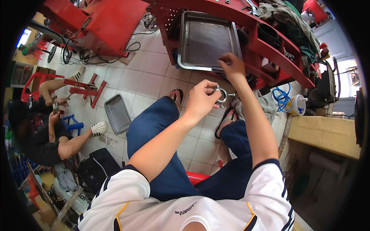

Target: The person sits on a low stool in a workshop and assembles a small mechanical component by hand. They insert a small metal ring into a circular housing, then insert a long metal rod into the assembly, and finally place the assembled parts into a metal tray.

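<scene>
My left hand (201, 99) is closed around the edge of a shiny metal ring clamp (222, 101) with bolts sticking out of it, raised between my knees. One bolt points right, toward my right forearm. Up and to the right of it, my right hand (234, 69) hovers over the near edge of a large metal tray (184, 63). Its fingers are loosely bent and apart, slightly blurred, and nothing shows in them. The tray lies in the red workbench (252, 38) in front of me.
A smaller grey tray (118, 114) lies on the tiled floor to my left. Beyond it another person (42, 127) sits near a red metal stand (90, 89). To the right are a grey cloth (254, 109), a coiled blue hose (282, 98), a white tub (297, 104) and a cardboard box (325, 134).
</scene>
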`<state>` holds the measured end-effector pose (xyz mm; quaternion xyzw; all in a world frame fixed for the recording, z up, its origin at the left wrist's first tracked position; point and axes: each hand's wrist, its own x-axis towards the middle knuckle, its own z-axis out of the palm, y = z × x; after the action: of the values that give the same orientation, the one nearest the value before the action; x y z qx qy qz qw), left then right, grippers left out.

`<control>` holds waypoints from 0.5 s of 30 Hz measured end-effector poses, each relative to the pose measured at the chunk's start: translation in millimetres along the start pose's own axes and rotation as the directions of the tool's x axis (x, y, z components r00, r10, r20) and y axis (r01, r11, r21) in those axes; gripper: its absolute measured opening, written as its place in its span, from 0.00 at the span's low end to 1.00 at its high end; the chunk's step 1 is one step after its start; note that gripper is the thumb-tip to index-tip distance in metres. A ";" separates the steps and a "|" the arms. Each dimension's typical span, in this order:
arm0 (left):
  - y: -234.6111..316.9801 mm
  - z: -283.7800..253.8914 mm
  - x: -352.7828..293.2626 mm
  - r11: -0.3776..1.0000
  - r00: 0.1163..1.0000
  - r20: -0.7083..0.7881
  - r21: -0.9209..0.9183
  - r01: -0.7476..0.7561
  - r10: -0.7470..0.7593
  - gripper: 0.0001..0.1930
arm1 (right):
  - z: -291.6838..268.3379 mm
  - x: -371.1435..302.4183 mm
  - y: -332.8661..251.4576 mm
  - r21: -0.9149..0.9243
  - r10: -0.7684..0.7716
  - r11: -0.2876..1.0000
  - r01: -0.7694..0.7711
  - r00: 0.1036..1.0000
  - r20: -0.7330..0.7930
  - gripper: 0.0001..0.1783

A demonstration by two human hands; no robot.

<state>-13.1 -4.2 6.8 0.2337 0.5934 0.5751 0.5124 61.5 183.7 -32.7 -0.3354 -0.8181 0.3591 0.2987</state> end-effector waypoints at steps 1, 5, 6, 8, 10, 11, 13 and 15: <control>1.7 -0.5 1.9 1.000 1.000 0.011 0.016 0.008 -0.008 0.18 | 12.5 18.4 7.2 -0.021 -0.020 1.000 0.021 0.999 0.046 0.12; 5.6 -4.3 -0.4 0.997 0.998 0.021 0.051 0.052 -0.053 0.19 | 49.7 61.8 24.9 -0.041 -0.140 0.986 0.162 0.936 0.322 0.14; 4.7 -6.5 -1.0 0.998 0.998 0.022 0.046 0.053 -0.054 0.19 | 54.8 69.2 25.0 -0.063 -0.129 0.984 0.168 0.905 0.406 0.15; 4.4 -10.7 2.0 0.998 0.998 0.019 0.035 0.054 -0.055 0.19 | 64.2 89.5 25.1 -0.112 -0.115 0.978 0.175 0.906 0.407 0.15; 3.3 -12.7 0.4 0.999 0.999 0.001 0.016 0.046 -0.046 0.18 | 76.3 108.7 27.4 -0.168 -0.106 0.974 0.149 0.965 0.241 0.16; 2.9 -12.3 -0.2 0.999 0.999 -0.003 0.006 0.040 -0.039 0.18 | 82.1 116.9 30.7 -0.171 -0.126 0.969 0.177 0.953 0.276 0.16; 6.5 -10.6 -2.4 0.999 0.999 -0.003 0.010 0.050 -0.050 0.18 | 93.3 134.1 36.1 -0.167 -0.175 0.956 0.241 0.926 0.334 0.15; 5.0 -10.6 -2.7 0.999 0.999 -0.020 -0.007 0.036 -0.036 0.18 | 109.6 145.3 31.0 -0.229 -0.160 0.933 0.277 0.890 0.426 0.15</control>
<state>-23.0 -10.1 10.4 0.2156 0.6005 0.5702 0.5175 -94.8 268.2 -82.9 -0.1988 -0.9373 0.2630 0.1126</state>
